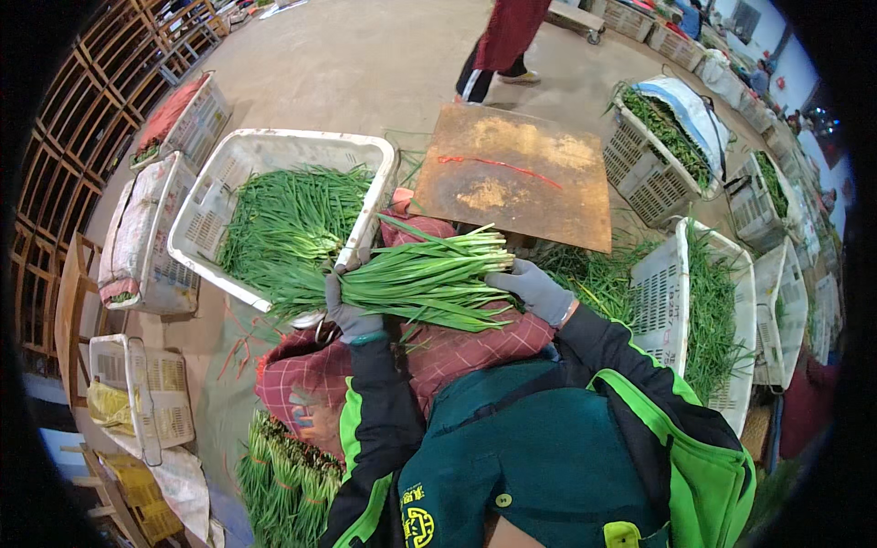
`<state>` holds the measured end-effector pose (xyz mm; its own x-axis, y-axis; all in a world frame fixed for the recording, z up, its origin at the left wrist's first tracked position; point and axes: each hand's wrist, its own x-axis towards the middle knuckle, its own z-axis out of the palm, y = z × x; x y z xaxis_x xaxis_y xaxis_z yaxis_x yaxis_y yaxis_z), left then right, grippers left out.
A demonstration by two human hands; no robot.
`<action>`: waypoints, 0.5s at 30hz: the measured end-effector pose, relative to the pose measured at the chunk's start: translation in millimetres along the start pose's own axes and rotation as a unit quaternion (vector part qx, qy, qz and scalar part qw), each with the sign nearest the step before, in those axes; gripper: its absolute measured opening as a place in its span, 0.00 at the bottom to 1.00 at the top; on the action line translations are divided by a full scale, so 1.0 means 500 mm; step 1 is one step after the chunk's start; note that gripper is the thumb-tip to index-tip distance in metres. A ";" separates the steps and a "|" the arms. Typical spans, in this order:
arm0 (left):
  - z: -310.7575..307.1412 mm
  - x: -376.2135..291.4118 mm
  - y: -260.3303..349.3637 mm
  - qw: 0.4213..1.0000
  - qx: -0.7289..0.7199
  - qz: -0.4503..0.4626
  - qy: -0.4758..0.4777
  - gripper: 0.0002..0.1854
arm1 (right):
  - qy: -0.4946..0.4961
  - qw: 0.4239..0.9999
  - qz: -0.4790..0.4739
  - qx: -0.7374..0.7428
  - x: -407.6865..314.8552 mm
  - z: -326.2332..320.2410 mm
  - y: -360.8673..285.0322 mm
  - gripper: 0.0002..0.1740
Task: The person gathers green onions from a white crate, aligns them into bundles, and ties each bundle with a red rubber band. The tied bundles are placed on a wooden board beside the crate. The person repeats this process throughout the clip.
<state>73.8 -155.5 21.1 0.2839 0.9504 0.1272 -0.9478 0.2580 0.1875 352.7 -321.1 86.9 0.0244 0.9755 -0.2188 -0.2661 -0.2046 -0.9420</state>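
A thick bunch of garlic chives (431,274) lies across my lap, its pale cut ends to the right and its leaves trailing left. My left hand (348,301), in a grey glove, is wrapped around the leafy part. At the stem ends, my gloved right hand (534,289) grips the bunch by its edge; its fingertips are partly hidden. Under the bunch is a dark red checked cloth (473,349) over my knees. Ahead to the left, a white plastic crate (274,137) holds loose chives (294,212), and the leaf tips reach over its near rim.
A worn wooden board (514,181) with a red tie (500,166) stands ahead. Loose chives (589,274) and a white crate (658,301) are on the right. Tied bundles (288,479) stand at lower left. Beyond the board, a person's legs (503,48) are visible.
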 end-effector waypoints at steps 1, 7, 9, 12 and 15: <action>0.003 0.002 -0.001 1.000 -0.010 0.004 -0.012 0.14 | 0.014 0.999 0.024 0.017 0.005 0.011 -0.006 0.21; 0.004 0.001 -0.004 0.997 0.038 0.043 0.042 0.10 | -0.005 0.999 0.017 0.044 0.007 0.022 -0.009 0.20; 0.000 0.005 0.000 0.997 0.047 0.005 0.056 0.10 | 0.002 0.987 0.023 -0.158 0.000 -0.008 -0.008 0.18; -0.005 0.008 0.009 0.985 0.112 0.024 0.128 0.11 | -0.016 0.976 -0.049 -0.213 -0.035 -0.082 -0.028 0.21; -0.009 0.008 0.015 0.984 0.099 0.026 0.149 0.11 | 0.080 0.895 0.033 -0.439 -0.076 -0.156 -0.066 0.15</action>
<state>66.9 -149.1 18.6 0.1522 0.9780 -0.1429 -0.9048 0.1961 0.3779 435.9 -357.6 106.3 0.1920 0.9491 -0.2495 0.5848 -0.3148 -0.7476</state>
